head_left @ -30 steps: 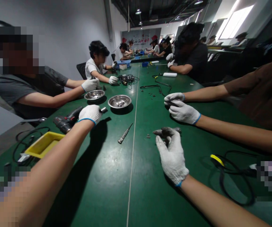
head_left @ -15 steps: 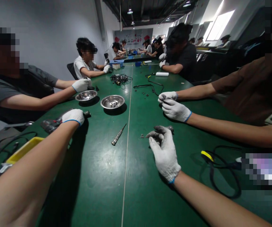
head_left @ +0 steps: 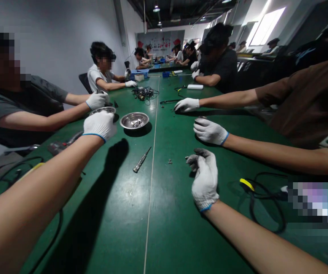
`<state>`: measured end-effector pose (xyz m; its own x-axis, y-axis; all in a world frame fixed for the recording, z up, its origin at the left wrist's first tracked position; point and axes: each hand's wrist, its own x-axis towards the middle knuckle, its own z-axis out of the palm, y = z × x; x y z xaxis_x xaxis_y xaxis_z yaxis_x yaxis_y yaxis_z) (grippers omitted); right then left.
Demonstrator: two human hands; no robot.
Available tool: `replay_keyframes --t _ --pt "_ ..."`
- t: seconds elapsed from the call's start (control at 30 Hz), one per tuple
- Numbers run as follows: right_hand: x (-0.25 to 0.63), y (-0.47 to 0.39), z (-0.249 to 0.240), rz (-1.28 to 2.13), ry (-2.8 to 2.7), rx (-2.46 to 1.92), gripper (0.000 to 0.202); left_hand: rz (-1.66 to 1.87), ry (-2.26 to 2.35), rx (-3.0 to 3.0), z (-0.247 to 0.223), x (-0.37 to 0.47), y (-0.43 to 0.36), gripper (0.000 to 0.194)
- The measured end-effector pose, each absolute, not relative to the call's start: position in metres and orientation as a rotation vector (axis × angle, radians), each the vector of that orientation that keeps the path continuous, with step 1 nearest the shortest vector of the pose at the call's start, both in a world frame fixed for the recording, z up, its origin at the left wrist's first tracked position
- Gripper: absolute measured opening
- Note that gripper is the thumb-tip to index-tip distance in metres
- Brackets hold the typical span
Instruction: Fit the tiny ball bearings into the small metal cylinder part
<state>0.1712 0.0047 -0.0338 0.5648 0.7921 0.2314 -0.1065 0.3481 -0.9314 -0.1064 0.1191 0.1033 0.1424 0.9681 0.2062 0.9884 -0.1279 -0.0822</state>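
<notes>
My left hand, in a white knit glove, hangs over the table in front of a steel bowl, its fingers hidden. Just right of it stands another steel bowl with small metal parts inside. Below and left of my hand lies a dark power tool with red marks, partly covered by my forearm. My right hand, gloved and grey at the fingertips, is curled closed; a small metal part pokes out at its fingertips. Several small nuts lie left of it. A screwdriver rests near the table's middle seam.
A co-worker's gloved hands work at the right, one reaching toward small parts. Another co-worker's gloved hand is beyond my left hand. A tangle of cables lies farther back. A black cord loops at the right.
My left hand has come off the dark tool and moved up and right. My right hand has shifted slightly right and turned. A co-worker's far hand has reached left across the table.
</notes>
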Motion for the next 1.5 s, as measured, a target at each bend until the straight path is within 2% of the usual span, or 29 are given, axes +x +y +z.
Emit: replay_keyframes --t 0.1,0.3,0.5,0.7,0.8,0.97,1.17,1.27,1.5 --pt "0.173 0.01 -0.034 0.599 -0.629 -1.066 0.023 -0.148 -1.824 -2.244 0.097 -0.049 0.115 0.035" --pt "0.18 0.019 -0.032 0.481 -0.453 -1.243 0.021 0.007 -1.378 -2.719 0.053 0.064 0.079 0.032" --pt "0.182 0.019 -0.032 0.439 -0.484 -1.335 0.027 0.016 -1.365 -2.866 0.032 0.109 0.072 0.038" --pt "0.179 0.019 -0.033 0.425 -0.527 -1.294 0.027 0.057 -1.534 -2.976 0.035 0.109 0.082 0.028" --pt "0.179 0.02 -0.037 0.429 -0.547 -1.289 0.032 0.001 -1.659 -3.023 0.04 0.103 0.085 0.029" --pt "0.18 0.02 -0.042 0.493 -0.614 -1.28 0.034 -0.306 -1.795 -3.071 0.048 0.084 0.071 0.039" --pt "0.176 0.014 -0.033 0.606 -0.798 -1.231 0.047 -0.747 -1.602 -3.219 0.035 0.06 0.042 0.023" --pt "0.174 0.012 -0.031 0.609 -0.859 -1.242 0.047 -0.796 -1.491 -3.283 0.027 0.045 0.042 0.022" --pt "0.17 0.006 -0.031 0.612 -1.025 -1.244 0.042 -0.966 -1.937 -2.693 0.006 0.013 0.055 0.038"
